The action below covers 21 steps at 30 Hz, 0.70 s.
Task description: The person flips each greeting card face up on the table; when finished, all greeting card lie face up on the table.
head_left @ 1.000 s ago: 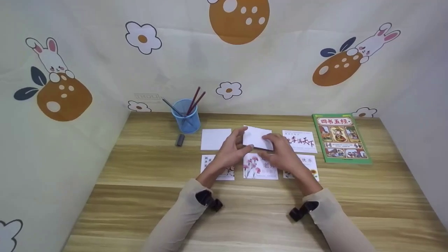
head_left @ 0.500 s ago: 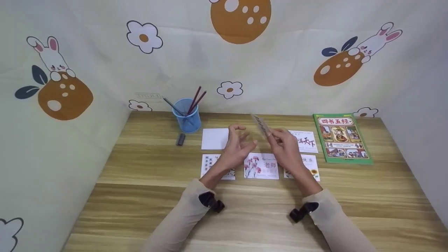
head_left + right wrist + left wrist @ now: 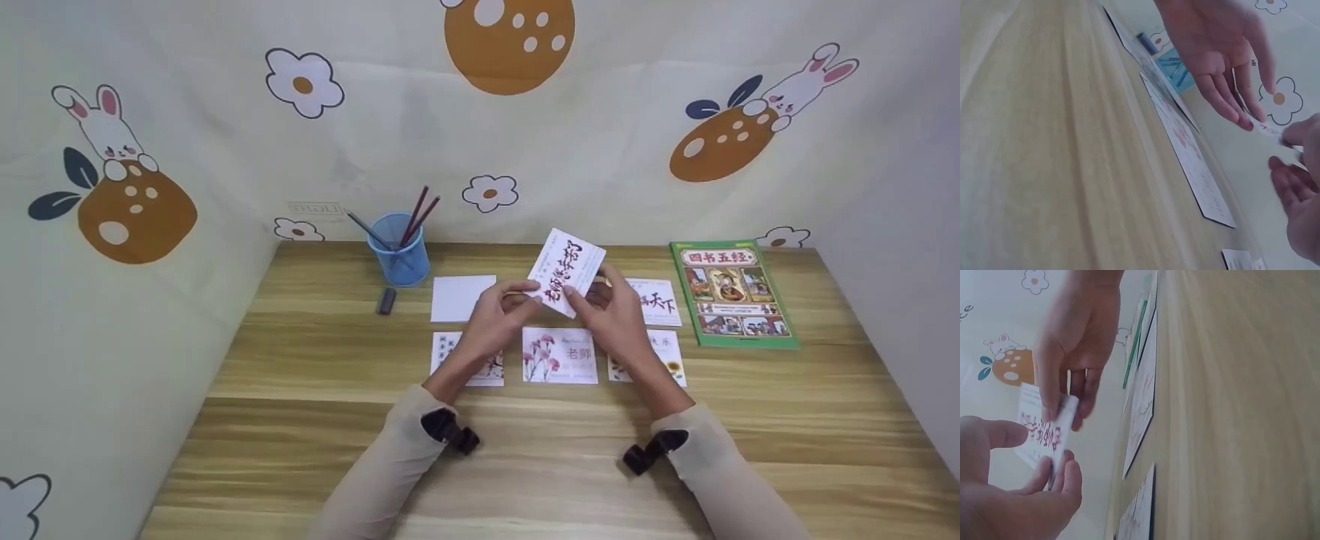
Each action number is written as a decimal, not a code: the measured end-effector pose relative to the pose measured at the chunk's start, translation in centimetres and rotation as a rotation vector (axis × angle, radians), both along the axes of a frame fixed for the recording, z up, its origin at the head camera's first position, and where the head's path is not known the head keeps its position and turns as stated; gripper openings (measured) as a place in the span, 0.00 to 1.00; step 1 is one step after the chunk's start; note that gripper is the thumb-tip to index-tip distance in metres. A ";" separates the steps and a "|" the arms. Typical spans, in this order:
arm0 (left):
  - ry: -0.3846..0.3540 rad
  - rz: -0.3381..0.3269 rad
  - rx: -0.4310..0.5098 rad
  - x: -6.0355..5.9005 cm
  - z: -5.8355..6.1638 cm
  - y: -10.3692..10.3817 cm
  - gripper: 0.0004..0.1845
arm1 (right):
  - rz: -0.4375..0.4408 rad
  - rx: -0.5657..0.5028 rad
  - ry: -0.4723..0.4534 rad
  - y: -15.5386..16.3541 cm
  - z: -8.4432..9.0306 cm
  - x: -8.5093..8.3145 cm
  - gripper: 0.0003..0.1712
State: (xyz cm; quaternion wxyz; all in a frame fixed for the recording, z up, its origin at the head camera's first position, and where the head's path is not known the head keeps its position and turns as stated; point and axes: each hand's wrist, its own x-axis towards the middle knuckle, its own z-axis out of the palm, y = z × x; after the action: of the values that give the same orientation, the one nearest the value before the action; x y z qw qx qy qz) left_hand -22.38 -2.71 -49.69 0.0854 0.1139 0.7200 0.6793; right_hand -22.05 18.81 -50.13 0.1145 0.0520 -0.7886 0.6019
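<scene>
Wooden worktop (image 3: 300,420), bunny-print backdrop. Both hands pinched the calligraphy card (image 3: 566,271) above the flower card (image 3: 559,355): left hand (image 3: 496,319) fingers at lower-left edge, right hand (image 3: 616,319) below. Looked light, thin, bendy; edge grip safest.

Card (image 3: 566,271) now flipped, writing up

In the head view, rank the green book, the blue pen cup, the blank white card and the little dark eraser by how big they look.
Largest to smallest:
1. green book
2. blank white card and blue pen cup, too close to rank
3. dark eraser
</scene>
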 end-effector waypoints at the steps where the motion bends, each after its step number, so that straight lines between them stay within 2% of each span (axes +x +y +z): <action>1: -0.004 -0.003 -0.004 -0.1 0.0 0.0 0.20 | -0.025 -0.038 0.010 0.1 0.1 -0.1 0.34; 3: -0.007 -0.007 -0.009 -0.1 -0.1 0.0 0.18 | -0.069 -0.098 0.035 0.4 0.1 -0.1 0.35; 5: -0.012 -0.002 -0.003 -0.2 -0.3 0.0 0.17 | -0.097 -0.093 0.054 0.6 0.0 -0.2 0.29; 9: -0.017 0.020 0.036 -0.2 -0.3 0.0 0.22 | -0.095 0.074 0.017 0.8 -0.2 -0.3 0.16; 12: -0.002 0.013 0.022 -0.2 -0.3 0.0 0.29 | -0.065 0.247 -0.049 0.9 -0.3 -0.1 0.16; 14: 0.023 -0.011 -0.038 -0.2 -0.3 -0.1 0.32 | -0.027 0.357 -0.096 0.9 -0.2 0.0 0.18; 16: 0.065 -0.056 -0.141 -0.1 -0.4 -0.1 0.34 | 0.020 0.462 -0.142 0.9 0.0 0.1 0.20; 18: 0.116 -0.127 -0.267 0.0 -0.4 -0.2 0.34 | 0.069 0.546 -0.188 0.9 0.1 0.2 0.20; 21: 0.206 -0.259 -0.441 0.1 -0.5 -0.4 0.33 | 0.115 0.611 -0.223 0.9 0.5 0.3 0.19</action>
State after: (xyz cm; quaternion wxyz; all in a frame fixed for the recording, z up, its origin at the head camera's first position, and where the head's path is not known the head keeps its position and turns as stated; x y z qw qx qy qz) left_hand -22.25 -3.10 -50.17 0.1205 0.2521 0.8349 0.4742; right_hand -21.72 19.74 -49.67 -0.0275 0.0621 -0.9361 0.3450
